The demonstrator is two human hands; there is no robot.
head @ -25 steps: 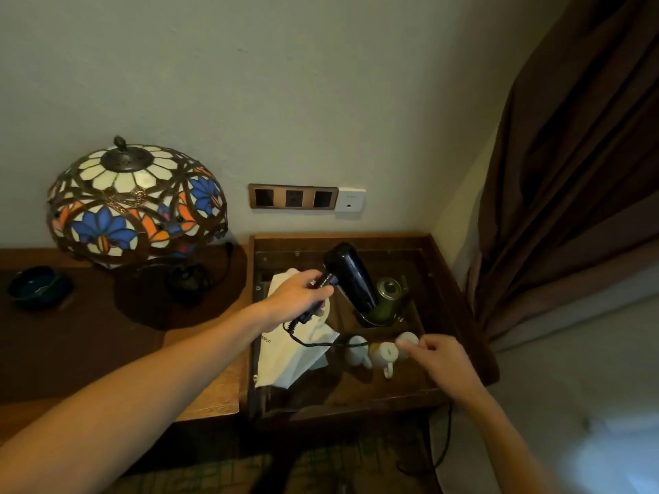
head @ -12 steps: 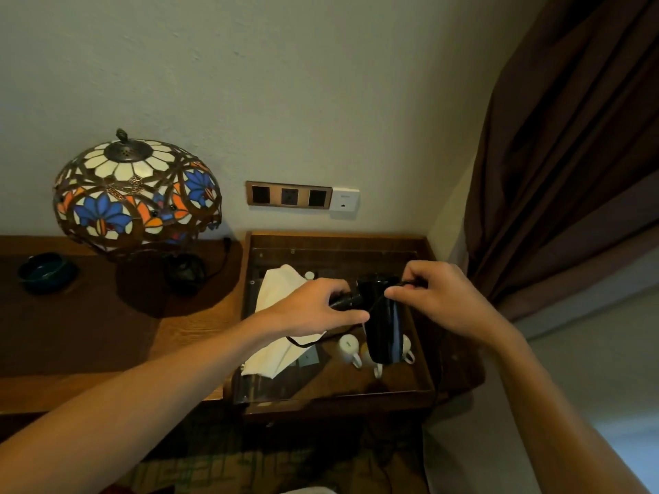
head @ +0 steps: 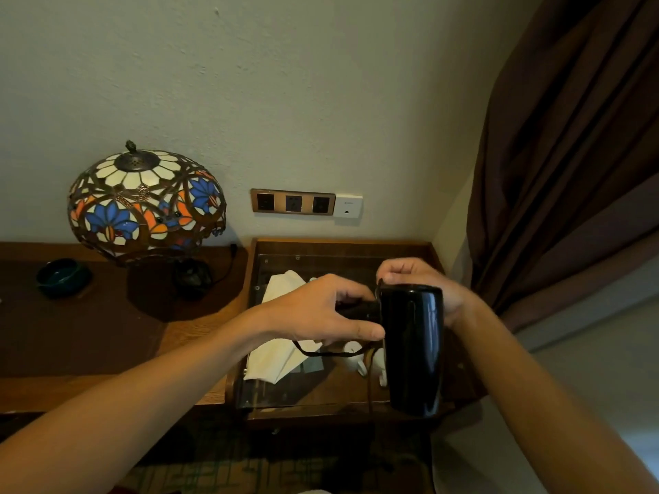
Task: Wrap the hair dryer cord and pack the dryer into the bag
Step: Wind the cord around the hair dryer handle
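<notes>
**Hair dryer held in both hands over a wooden tray**

While both hands meet above the wooden tray [head: 342,244], the hair dryer [head: 413,347] hangs between them, its black barrel pointing down toward the viewer. Behind and left of the hands stands a stained-glass lamp [head: 146,201], and a brown curtain [head: 570,155] hangs to their right. Under the left wrist lies a white bag [head: 274,358], flat inside the tray. The left hand [head: 321,315] is closed around the dryer's handle, immediately left of the barrel. The right hand [head: 420,276] sits behind the barrel's upper end, fingers pinched on the cord [head: 321,354] at the top edge. Below the left hand, the cord loops slackly and drops past two small white cups [head: 353,361].
</notes>
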